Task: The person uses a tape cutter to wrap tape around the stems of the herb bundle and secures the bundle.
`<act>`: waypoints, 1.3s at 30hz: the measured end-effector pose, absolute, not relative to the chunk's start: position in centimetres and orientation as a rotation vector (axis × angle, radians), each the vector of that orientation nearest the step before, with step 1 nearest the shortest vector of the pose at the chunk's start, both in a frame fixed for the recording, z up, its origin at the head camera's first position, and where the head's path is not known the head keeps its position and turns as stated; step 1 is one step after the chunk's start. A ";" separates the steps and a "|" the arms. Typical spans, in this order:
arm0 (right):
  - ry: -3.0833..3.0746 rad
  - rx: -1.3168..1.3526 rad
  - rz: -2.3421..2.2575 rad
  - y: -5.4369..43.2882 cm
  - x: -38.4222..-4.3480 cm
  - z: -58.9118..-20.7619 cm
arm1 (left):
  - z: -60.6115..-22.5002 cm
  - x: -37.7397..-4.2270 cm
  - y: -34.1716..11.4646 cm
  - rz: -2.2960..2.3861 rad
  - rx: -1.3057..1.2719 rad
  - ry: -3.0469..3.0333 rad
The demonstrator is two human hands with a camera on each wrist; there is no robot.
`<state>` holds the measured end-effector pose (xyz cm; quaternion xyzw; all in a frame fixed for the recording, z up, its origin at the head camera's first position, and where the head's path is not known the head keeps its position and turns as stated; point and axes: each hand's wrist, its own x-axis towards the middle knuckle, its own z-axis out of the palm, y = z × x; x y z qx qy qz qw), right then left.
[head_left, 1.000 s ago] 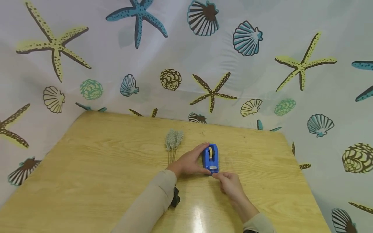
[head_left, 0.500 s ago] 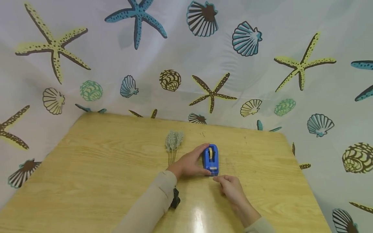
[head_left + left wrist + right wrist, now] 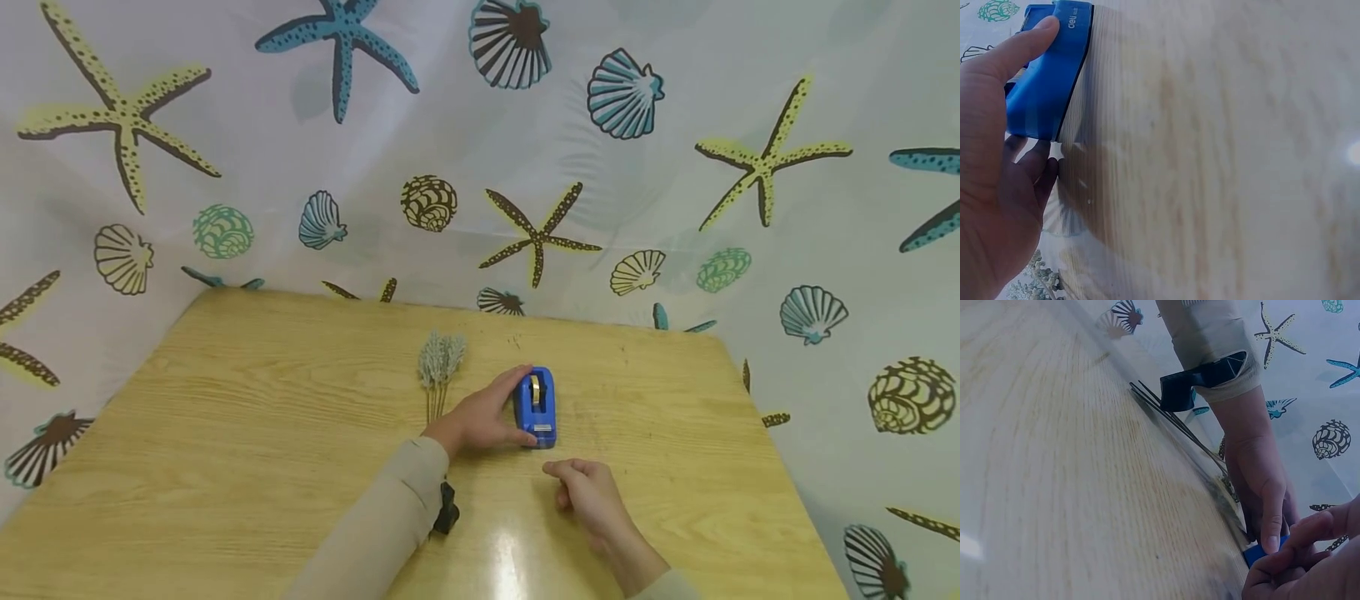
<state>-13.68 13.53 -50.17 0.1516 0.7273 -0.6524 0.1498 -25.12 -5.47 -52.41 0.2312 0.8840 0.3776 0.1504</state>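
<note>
Fingers of the bare left hand reach round the far end of a blue plastic desktop tape dispenser, with the thumb pressing its left side close to the cutter. From my remote seat I judge that this lengthwise grip keeps the dispenser from sliding. It sits right of the tabletop's middle, its cutter end facing the near edge, which leaves the small tape roll farther back.

Just beyond that cutter end, the right hand is apart from the dispenser, thumb and forefinger brought together, other fingers curled. I cannot tell whether clear tape lies between those fingertips. Its position in line with the cutter seems chosen to suit the direction tape runs.

Left of the dispenser lies a bunch of pale grey-green dried sprigs, heads toward the far edge, thin stalks passing under the left forearm. A black strapped-on device is at the cuff of the beige left sleeve.

All this is on a yellow-brown wood-grain tabletop, with a glare spot toward the near edge. White fabric printed with starfish and shells hangs along the far, left and right edges.
</note>
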 end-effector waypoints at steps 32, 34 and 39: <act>1.956 0.433 -1.986 14.4 -11.1 -49.8 | -52.2 -25.0 -4.9 1.035 0.701 2.580; 1.974 0.427 -1.962 14.5 -10.8 -49.8 | -52.2 -24.9 -4.9 1.040 0.696 2.575; 2.057 0.405 -1.878 14.8 -10.5 -50.2 | -52.4 -24.8 -4.9 1.057 0.687 2.565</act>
